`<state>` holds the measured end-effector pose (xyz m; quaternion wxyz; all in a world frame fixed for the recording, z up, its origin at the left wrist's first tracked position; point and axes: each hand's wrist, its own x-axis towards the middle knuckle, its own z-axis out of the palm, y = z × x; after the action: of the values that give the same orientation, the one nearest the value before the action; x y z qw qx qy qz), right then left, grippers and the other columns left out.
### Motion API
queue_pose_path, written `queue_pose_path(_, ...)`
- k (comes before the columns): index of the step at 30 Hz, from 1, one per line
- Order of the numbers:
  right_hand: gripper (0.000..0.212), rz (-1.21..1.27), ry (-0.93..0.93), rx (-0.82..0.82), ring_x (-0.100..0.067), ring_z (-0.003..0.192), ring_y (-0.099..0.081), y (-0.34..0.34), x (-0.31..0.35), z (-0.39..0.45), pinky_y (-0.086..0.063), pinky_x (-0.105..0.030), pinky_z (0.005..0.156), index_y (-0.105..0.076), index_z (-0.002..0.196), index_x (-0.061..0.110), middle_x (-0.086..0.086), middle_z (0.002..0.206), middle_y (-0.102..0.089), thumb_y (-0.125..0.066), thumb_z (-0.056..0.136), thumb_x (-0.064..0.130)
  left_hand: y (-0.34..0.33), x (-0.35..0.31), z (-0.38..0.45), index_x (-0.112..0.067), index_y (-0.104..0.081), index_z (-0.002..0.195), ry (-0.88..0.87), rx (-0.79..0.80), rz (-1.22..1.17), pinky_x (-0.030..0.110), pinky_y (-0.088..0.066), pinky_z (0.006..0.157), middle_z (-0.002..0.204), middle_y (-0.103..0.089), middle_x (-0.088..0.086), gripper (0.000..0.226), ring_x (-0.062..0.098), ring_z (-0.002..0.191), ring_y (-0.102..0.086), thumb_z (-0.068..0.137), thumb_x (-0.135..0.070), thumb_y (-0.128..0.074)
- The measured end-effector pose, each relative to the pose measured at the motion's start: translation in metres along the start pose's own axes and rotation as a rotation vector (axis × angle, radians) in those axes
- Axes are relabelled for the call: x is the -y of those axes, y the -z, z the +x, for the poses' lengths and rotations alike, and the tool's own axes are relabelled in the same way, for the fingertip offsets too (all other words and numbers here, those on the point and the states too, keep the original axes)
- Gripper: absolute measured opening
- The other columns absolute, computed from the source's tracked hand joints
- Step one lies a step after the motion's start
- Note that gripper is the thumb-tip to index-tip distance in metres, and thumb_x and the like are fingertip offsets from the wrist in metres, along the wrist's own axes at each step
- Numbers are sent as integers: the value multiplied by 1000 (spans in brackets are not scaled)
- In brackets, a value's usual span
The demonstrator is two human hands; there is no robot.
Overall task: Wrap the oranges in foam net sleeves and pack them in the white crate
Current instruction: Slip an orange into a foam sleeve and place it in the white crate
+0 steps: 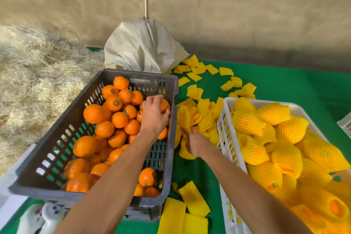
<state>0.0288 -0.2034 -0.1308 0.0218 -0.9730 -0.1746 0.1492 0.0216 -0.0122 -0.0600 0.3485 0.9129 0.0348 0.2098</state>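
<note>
A grey crate point(57, 135) on the left holds many bare oranges point(103, 128). My left hand point(153, 116) reaches into its far right corner and curls its fingers over one orange point(164, 105). My right hand point(196, 143) lies between the two crates on a heap of yellow foam net sleeves point(201, 118), fingers touching them; whether it pinches one is hidden. The white crate point(226, 119) on the right is filled with several oranges wrapped in yellow sleeves point(247, 121).
More sleeves point(191, 198) lie on the green mat point(284, 85) near the front and scattered at the back. A white sack point(140, 47) stands behind the grey crate. Straw point(34, 74) covers the ground at left. A wall rises behind.
</note>
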Motion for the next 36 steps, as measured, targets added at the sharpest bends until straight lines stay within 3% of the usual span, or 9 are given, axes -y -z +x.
queue_pose_path(3,64,35,16,-34,-40,122,-58,6,-2,4,-54,-48,88,-30,158,23,-12,148,-47,-56,99,20,3,-9,1,-15,-54,139,-120,-39,-38,43,-42,106,137,-49,11,49,29,126,-40,93,-21,-70)
queue_pose_path(6,35,165,-31,-261,-36,114,-64,16,-4,4,-56,-47,87,-58,133,19,-10,127,-65,-51,99,18,11,-19,4,-20,-53,140,-145,-112,-141,43,-44,106,140,-48,6,47,25,130,-41,95,-25,-68)
queue_pose_path(10,46,616,-98,-498,-17,102,-63,38,-7,-7,-55,-39,89,-52,145,20,-3,132,-57,-56,99,24,17,-39,2,-32,-47,149,-206,-146,-337,25,-48,100,143,-45,-2,52,8,130,-45,99,-27,-65)
queue_pose_path(15,34,1046,4,-637,-7,110,-62,61,-8,-36,-53,-22,85,-58,129,34,12,122,-64,-62,96,30,13,-72,-10,-28,-62,138,-154,-33,-575,4,-41,92,146,-46,5,34,-2,129,-45,104,-24,-60)
queue_pose_path(18,21,1092,82,-751,-2,109,-64,72,-5,-54,-56,-22,86,-61,121,33,17,118,-67,-64,100,26,12,-84,-15,-21,-61,134,-11,155,-732,33,-51,106,141,-49,6,34,20,130,-52,102,-15,-64)
queue_pose_path(20,20,1135,80,-787,-1,109,-65,78,-5,-61,-56,-24,86,-63,122,31,15,118,-68,-63,102,31,14,-90,-19,-16,-50,138,107,273,-890,51,-55,99,132,-52,8,49,20,113,-61,95,-6,-71)
queue_pose_path(25,49,1312,-14,-804,-9,107,-71,92,-1,-70,-60,-31,89,-59,138,22,4,120,-72,-67,96,47,18,-86,-21,-24,-45,142,105,451,-974,30,-59,84,126,-58,5,75,14,97,-67,82,-1,-83)
queue_pose_path(32,44,1499,33,-662,-18,101,-73,94,-2,-74,-61,-34,82,-63,137,19,-5,115,-75,-73,95,29,17,-83,-18,-21,-50,141,155,457,-1064,45,-59,94,130,-60,15,73,26,107,-67,80,0,-84)
queue_pose_path(36,32,1305,9,-707,-16,87,-69,100,2,-78,-59,-28,73,-68,128,28,-3,106,-74,-62,99,15,14,-83,-18,-20,-52,139,204,420,-1115,54,-54,98,136,-57,18,65,34,113,-64,84,2,-79)
